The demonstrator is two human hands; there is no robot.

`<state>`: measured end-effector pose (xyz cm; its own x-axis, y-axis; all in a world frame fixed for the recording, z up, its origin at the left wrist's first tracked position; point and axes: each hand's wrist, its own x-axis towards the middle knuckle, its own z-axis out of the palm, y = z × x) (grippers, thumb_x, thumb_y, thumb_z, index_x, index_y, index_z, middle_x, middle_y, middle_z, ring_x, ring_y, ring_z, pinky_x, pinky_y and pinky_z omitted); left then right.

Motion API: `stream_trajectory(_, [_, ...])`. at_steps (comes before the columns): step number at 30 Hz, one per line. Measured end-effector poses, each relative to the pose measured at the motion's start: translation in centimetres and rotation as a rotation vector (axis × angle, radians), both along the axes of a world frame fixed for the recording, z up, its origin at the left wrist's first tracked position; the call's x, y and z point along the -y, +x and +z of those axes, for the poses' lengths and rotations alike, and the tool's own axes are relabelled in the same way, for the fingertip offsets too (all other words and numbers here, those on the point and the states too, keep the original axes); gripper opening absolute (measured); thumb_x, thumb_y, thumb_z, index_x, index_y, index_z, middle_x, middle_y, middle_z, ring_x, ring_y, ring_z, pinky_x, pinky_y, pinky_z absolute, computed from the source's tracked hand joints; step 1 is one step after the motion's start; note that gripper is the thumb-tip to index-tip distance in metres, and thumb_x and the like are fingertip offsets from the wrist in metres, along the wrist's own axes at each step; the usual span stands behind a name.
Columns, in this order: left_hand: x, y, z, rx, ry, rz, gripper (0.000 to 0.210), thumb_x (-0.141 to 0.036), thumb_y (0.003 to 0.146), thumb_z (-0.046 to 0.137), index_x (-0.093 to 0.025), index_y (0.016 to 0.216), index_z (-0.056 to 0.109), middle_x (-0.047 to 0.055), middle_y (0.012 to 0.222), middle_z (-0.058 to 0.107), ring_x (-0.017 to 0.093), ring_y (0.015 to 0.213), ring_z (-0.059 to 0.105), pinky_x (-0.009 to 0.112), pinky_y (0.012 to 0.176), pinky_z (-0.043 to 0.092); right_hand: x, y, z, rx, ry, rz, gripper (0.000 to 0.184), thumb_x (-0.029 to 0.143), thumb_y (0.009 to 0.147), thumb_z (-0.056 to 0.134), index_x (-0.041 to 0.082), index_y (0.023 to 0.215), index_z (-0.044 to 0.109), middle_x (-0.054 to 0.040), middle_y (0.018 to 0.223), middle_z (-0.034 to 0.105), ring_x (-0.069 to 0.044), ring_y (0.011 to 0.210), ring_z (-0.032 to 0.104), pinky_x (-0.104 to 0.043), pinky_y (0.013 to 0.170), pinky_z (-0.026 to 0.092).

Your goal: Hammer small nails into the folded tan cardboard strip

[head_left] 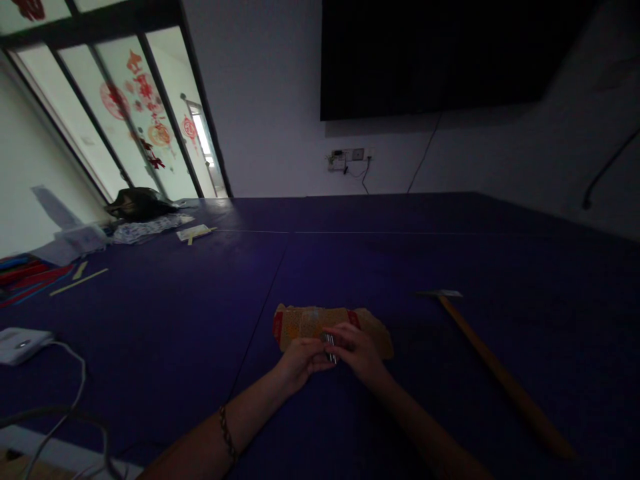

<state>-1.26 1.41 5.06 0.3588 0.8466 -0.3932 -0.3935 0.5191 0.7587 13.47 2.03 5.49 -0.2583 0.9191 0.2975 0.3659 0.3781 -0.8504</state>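
Note:
My left hand (303, 362) and my right hand (354, 348) meet over the near edge of a torn brown cardboard piece (300, 321) with red printed ends. Between their fingertips is a small bundle of thin, shiny, straight metal pieces (331, 348), perhaps nails; I cannot make out their exact kind. The left fingers are closed around the bundle's lower part, while the right fingers pinch it from the other side. To the right lies a long wooden-handled tool (495, 367) with a narrow metal head, apart from both hands.
All this rests on a wide dark purple surface (220, 287). A white box (25, 345) with a cable is at the left edge. Farther back are yellow strips (79, 282), red and blue strips (35, 280), papers and a black bag (137, 203). A wall with sockets stands behind.

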Motion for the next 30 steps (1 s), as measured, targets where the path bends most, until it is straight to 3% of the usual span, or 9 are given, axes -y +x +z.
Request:
stream_trajectory(12, [0.2,-0.4,0.1,0.053,0.009,-0.171,0.017,-0.021,0.064,0.069,-0.007,0.074,0.067,0.007,0.072,0.068,0.015,0.069,0.064,0.031,0.077,0.046,0.1,0.5,0.3,0.099,0.068,0.046,0.019,0.024,0.072,0.059,0.024,0.088,0.068,-0.0025,0.078,0.065,-0.015,0.067,0.057,-0.026,0.057,0.044])
stream_trajectory(20, [-0.4,-0.9,0.3,-0.037,0.103,-0.216,0.019,-0.025,0.06,0.071,-0.007,0.063,0.066,0.007,0.062,0.066,0.014,0.06,0.062,0.03,0.072,0.045,0.4,0.2,0.6,0.125,0.073,0.139,0.025,0.025,0.074,0.058,0.025,0.098,0.065,-0.0016,0.083,0.064,-0.014,0.067,0.056,-0.025,0.059,0.045])
stream_trajectory(26, [-0.9,-1.5,2.0,-0.29,0.26,-0.119,0.017,-0.025,0.055,0.071,-0.01,0.051,0.065,0.002,0.048,0.06,0.009,0.047,0.052,0.023,0.058,0.042,0.3,-0.3,-0.6,0.038,0.022,-0.033,0.056,0.016,0.062,0.067,0.023,0.115,0.053,-0.0012,0.087,0.063,-0.011,0.056,0.052,-0.024,0.054,0.045])
stream_trajectory(30, [-0.7,-4.8,3.2,-0.413,0.254,-0.002,0.021,-0.031,0.055,0.069,-0.011,0.05,0.064,0.003,0.053,0.061,0.011,0.053,0.054,0.023,0.06,0.043,-0.5,-0.2,-1.9,-0.046,0.006,-0.089,0.049,0.015,0.063,0.065,0.023,0.11,0.055,-0.0021,0.087,0.063,-0.011,0.058,0.055,-0.026,0.056,0.048])
